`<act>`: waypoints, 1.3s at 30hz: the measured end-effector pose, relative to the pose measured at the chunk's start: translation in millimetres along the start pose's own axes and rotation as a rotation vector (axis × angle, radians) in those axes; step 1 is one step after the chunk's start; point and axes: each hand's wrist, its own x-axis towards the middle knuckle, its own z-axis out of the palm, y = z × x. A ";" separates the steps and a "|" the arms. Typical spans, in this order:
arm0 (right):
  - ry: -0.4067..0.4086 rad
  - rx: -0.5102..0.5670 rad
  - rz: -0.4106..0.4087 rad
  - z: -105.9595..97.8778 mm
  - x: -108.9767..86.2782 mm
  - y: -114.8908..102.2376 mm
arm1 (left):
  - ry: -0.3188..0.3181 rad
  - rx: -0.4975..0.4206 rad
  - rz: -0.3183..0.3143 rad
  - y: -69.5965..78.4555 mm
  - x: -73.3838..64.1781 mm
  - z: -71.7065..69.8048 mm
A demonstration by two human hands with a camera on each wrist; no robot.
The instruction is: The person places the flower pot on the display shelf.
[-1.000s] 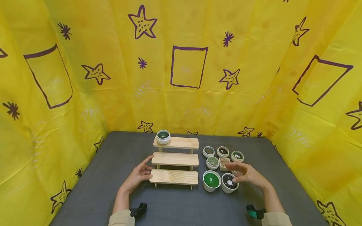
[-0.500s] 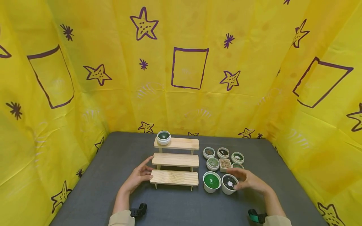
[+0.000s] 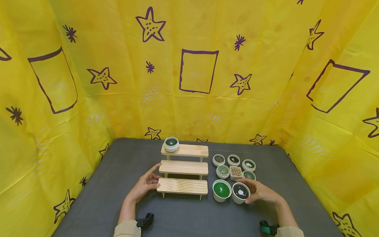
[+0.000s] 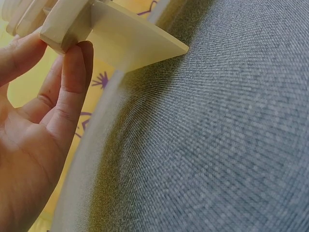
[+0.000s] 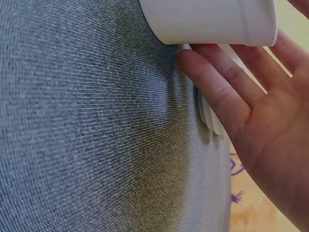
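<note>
- The dark cup (image 3: 238, 199) stands upright on the table (image 3: 189, 219), just beside the green cup (image 3: 220, 198) and in front of the small green bowl (image 3: 244, 176).
- The right hand (image 3: 261, 192) curves about its right side, thumb and forefinger apart with the cup between them; whether they press, I cannot tell.
- For a sure hold, best squeeze evenly below the rim, thumb off the dark filling, and keep the cup level, clear of both neighbours.
- The left hand (image 3: 142, 186) pinches the end of the lower shelf (image 3: 182, 186); a light touch should steady it.
- Against half a second ago, the right thumb sits lower on the cup and the small green bowl shows more; cups and left hand look unmoved.
</note>
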 end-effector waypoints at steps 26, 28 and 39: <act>0.072 -0.105 0.011 -0.1 1.0 -6.0 | -0.001 -0.003 0.002 -1.5 0.1 -0.4; 0.076 -0.111 0.000 -1.2 0.4 -7.8 | 0.000 0.000 0.000 -1.0 0.3 -0.5; 0.158 -0.141 0.036 -6.7 -2.3 -23.3 | 0.000 0.002 -0.009 0.0 -0.1 -0.3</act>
